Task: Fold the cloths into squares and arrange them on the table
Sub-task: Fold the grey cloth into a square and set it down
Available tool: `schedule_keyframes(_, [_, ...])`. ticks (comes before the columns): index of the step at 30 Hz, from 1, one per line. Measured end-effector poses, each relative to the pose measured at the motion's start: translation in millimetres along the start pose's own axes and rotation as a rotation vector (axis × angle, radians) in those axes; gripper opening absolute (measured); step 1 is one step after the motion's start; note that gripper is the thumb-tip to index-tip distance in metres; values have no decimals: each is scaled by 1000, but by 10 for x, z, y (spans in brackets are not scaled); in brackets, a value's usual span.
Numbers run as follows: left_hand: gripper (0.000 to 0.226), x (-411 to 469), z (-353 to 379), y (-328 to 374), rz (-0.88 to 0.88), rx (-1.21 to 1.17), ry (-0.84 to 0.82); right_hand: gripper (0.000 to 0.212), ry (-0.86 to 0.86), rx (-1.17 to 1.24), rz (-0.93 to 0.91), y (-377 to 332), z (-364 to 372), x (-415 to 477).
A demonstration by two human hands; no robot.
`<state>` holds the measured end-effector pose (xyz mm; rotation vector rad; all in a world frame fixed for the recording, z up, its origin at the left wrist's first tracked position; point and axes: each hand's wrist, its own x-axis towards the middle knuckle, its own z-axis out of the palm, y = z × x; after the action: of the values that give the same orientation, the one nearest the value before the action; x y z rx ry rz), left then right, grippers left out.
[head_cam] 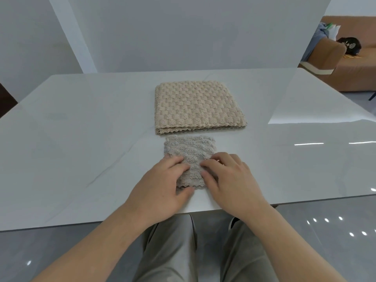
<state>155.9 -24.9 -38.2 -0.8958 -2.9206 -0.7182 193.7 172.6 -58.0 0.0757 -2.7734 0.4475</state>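
Your left hand (160,184) and right hand (230,180) sit side by side, fingers curled onto the grey cloth (189,148) on the tabletop (81,139) just before the beige cloth (197,106), so smooth outward evenly and square its edges.

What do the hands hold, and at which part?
Left hand pinches the near edge of the grey cloth; right hand lies on its right corner, grip unclear.

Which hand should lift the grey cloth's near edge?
Left, probably: the left hand has its thumb at the near edge of the small grey fleecy folded cloth; the right hand rests on top.
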Motion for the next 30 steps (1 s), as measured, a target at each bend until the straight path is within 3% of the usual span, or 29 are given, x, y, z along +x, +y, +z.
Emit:
schedule_keyframes(12, [54, 665, 267, 615, 208, 18, -128, 29, 39, -177, 248, 738, -395, -177])
schedule_keyframes(17, [50, 860, 338, 857, 267, 161, -176, 49, 47, -161, 525, 919, -552, -198])
schedule_keyframes(20, [55, 886, 246, 889, 172, 193, -172, 59, 11, -195, 573, 907, -570, -187])
schedule_keyframes(26, [42, 1312, 202, 809, -80, 226, 106, 66, -90, -208, 611, 812, -550, -93])
schedule_keyframes(30, [55, 1473, 326, 686, -236, 282, -16, 61, -171, -32, 641, 807, -573, -20])
